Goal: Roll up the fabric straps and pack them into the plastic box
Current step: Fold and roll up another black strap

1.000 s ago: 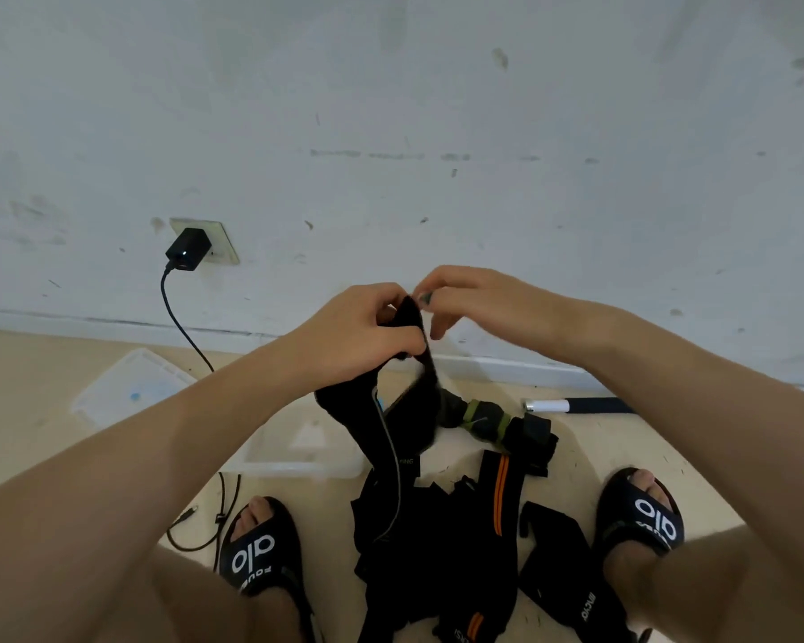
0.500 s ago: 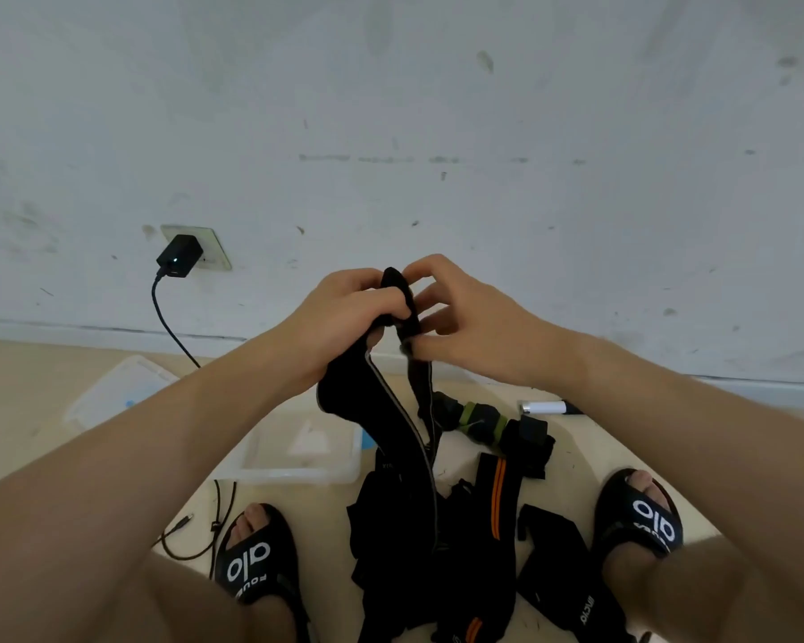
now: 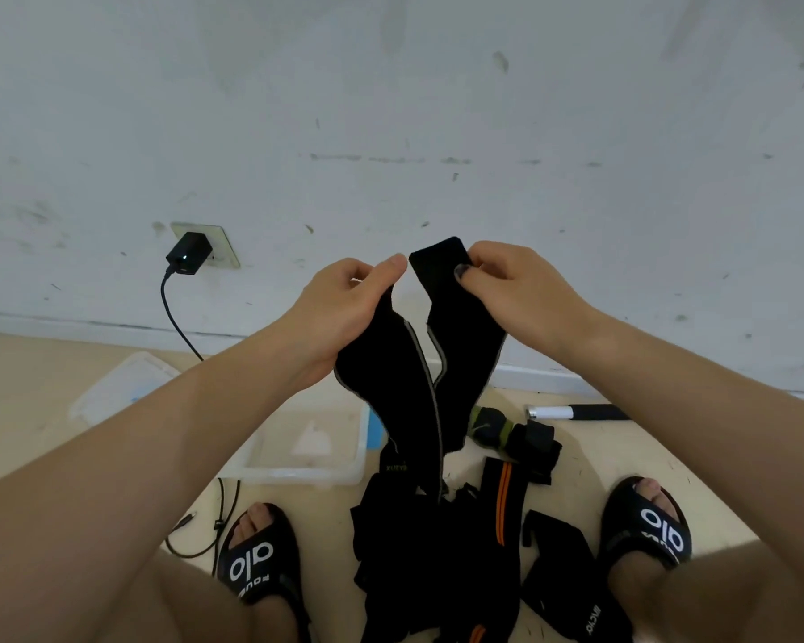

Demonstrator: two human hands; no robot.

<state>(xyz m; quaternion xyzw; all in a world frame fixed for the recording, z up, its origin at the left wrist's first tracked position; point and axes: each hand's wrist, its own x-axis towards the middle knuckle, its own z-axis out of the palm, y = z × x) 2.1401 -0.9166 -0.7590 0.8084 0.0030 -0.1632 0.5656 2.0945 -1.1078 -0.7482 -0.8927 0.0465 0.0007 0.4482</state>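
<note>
head view: the left hand (image 3: 344,301) and right hand (image 3: 511,283) each pinch one end of a black fabric strap (image 3: 418,378), raised over the strap pile (image 3: 437,549). the clear plastic box (image 3: 298,473) on the floor holds a pale scrap; its lid (image 3: 121,387) lies beside it.

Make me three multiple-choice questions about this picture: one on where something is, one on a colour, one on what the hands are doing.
1. Where is the plastic box?
A. On the floor beside the left foot
B. On the person's lap
C. On a shelf

2. What colour is the stripe on the strap lying on the floor?
A. Blue
B. Orange
C. White

3. How is the raised black strap held?
A. Left hand alone
B. Lying unheld
C. Both hands, the right hand too

Answers: 1 A, it sits on the floor; 2 B, the stripe is orange; 3 C, each hand pinches one end.
</note>
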